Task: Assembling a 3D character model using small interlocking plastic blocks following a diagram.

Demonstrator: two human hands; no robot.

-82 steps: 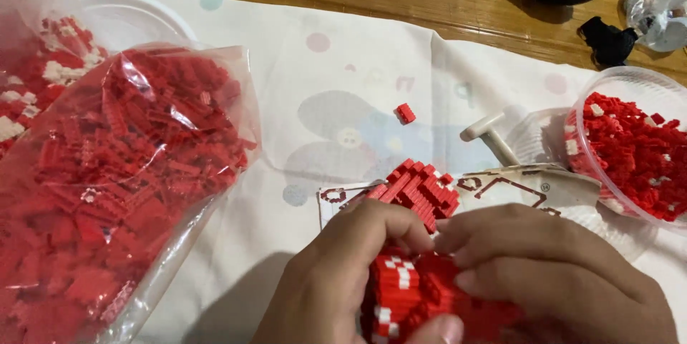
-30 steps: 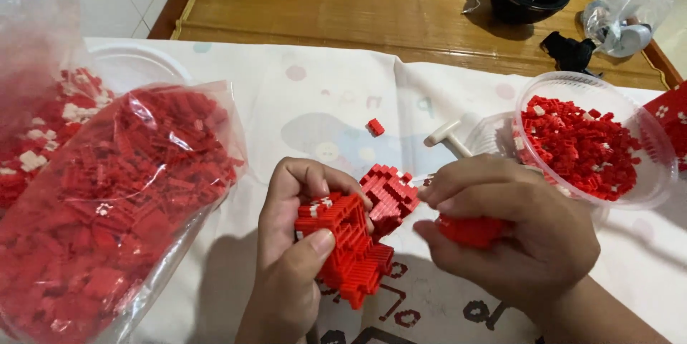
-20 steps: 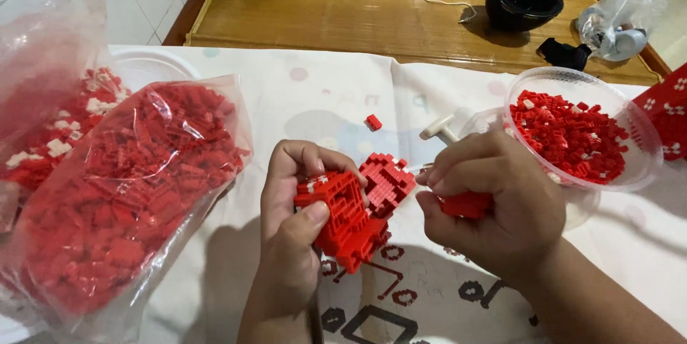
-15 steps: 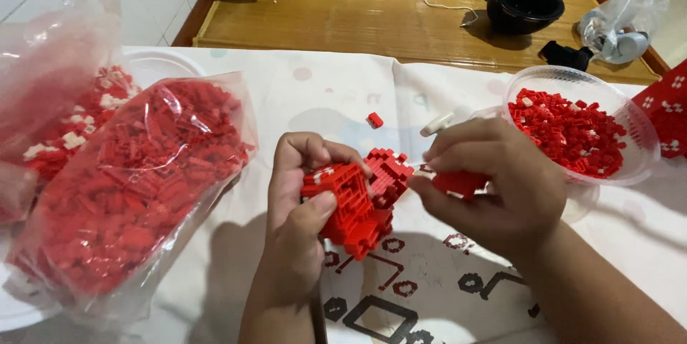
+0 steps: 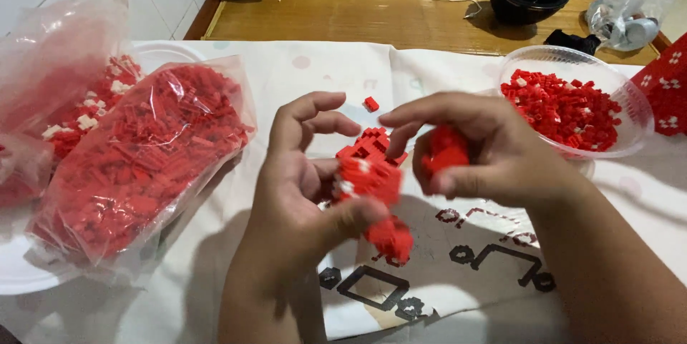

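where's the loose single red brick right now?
Head view: the loose red brick lies on the white cloth just above the gap between the left hand and right hand.

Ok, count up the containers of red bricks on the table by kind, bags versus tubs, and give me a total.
Clear plastic bags of red bricks: 2
Clear round tubs of red bricks: 1
Total: 3

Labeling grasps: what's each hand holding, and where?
Left hand pinches the red brick model at its middle, thumb in front. Right hand cups a smaller red brick chunk in its fingers.
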